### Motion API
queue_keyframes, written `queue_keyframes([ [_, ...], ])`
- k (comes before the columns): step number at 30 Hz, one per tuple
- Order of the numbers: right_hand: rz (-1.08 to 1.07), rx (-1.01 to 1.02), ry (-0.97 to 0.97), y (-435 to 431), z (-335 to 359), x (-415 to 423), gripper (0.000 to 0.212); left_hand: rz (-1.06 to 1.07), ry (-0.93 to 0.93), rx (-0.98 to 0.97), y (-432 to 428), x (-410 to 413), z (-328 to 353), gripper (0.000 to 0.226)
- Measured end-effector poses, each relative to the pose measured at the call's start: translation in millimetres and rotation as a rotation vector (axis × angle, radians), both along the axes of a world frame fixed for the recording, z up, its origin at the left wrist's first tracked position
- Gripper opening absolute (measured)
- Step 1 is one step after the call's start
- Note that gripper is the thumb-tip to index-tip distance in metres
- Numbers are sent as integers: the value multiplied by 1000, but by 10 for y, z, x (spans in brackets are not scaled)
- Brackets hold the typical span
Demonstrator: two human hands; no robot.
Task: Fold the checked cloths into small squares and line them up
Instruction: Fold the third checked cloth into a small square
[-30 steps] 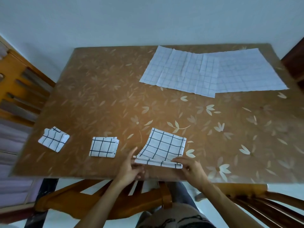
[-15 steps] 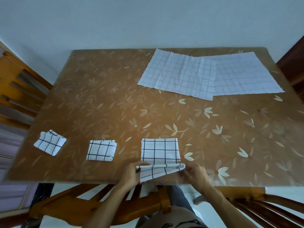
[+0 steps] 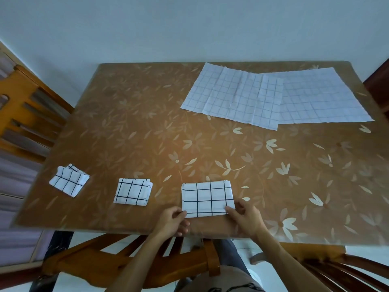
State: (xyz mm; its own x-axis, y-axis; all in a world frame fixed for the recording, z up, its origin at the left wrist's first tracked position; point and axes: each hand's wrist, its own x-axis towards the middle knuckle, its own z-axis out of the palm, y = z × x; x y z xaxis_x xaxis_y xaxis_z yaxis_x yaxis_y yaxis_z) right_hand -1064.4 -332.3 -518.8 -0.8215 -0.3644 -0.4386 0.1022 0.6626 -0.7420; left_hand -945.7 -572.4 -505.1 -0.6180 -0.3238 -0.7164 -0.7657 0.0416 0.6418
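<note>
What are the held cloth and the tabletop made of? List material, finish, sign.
The held cloth: likely thin woven fabric, matte; it lies in soft layered folds. The tabletop: probably glossy vinyl or lacquer, printed flowers; soft sheen, material uncertain.

Brown flower-patterned table (image 3: 136, 127): smooth, glossy covering. Folded white black-checked cloth rectangle (image 3: 207, 199), 6 o'clock: matt woven fabric, soft layered edges. Spread pale checked cloth sheet (image 3: 231, 98), 1 o'clock: thin, matt, creased. Orange-brown slatted wooden chair (image 3: 27, 98), 9 o'clock: varnished, slight sheen.

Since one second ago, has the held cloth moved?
Yes: the cloth had its near flap at the table edge; now it lies folded flat, farther in.
</note>
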Motion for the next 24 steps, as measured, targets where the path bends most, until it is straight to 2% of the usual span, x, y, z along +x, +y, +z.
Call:
queue_keyframes([
  [4,-8,7,-13,-4,-21,0,30,8,-29,3,12,-17,-10,16],
  [9,-95,55,-4,-62,-16,-17,19,-9,-24,-17,3,-31,-17,11],
  [19,-127,201,51,-117,-20,40,18,-96,-32,-234,62,-95,-61,15],
  [24,-87,231,49,-113,-47,8,20,-163,-65,-441,46,-80,-65,17],
])
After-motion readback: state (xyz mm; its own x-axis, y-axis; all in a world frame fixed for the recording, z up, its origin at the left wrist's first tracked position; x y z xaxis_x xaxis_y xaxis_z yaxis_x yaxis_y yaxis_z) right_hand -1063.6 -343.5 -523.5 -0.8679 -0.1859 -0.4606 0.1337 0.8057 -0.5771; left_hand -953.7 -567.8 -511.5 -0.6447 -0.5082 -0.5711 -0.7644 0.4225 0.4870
